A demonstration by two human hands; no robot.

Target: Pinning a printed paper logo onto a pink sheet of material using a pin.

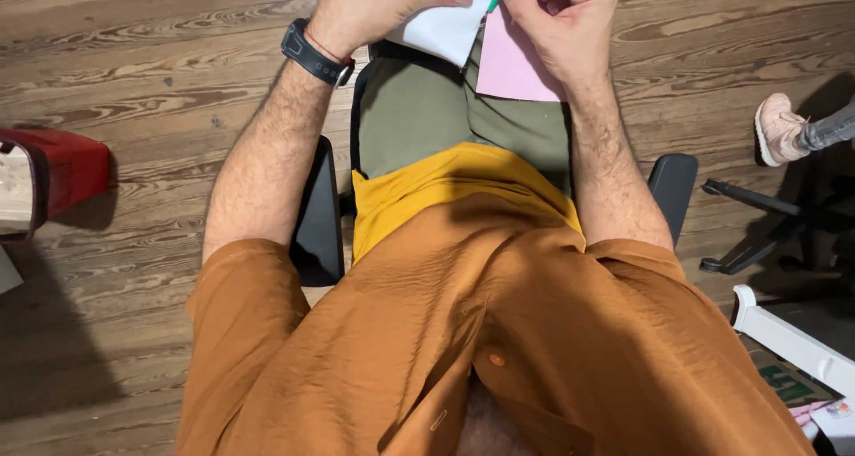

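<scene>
My left hand (383,6) sits at the top edge over my lap, its fingers pinched on a white sheet of paper (443,28). A black watch and a red string circle that wrist. My right hand (557,15) is beside it, fingers curled on a pink sheet of paper (512,69) that hangs down over my olive trousers. A thin green tip (492,2), perhaps a pen, shows between the two hands. The upper parts of both sheets are cut off by the frame.
I sit in a chair with black armrests (319,215) on a wooden plank floor (134,91). A red and white object (44,175) lies at the left. Another person's foot in a pink shoe (777,128) and a black chair base (766,233) are at the right, with a white frame (788,340) below.
</scene>
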